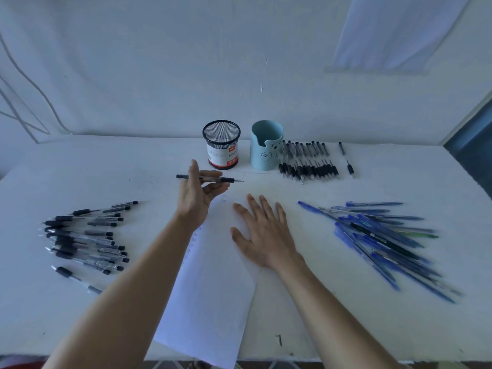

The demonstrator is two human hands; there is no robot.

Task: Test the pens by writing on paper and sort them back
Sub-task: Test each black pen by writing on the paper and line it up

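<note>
My left hand [198, 194] holds a black pen [226, 179] level above the table, its tip pointing right, in front of the mesh cup. My right hand [262, 231] lies flat with spread fingers on the white paper [213, 296], which carries small written marks along its left side. A pile of black pens [85, 241] lies at the left. Blue pens [383, 241] are heaped at the right. Two neat rows of black pens [308, 162] lie behind, to the right of the cups.
A black mesh cup [221, 145] and a light blue cup [266, 146] stand at the back centre near the wall. Two single pens [346, 159] lie right of the rows. The paper overhangs the table's front edge [346, 359].
</note>
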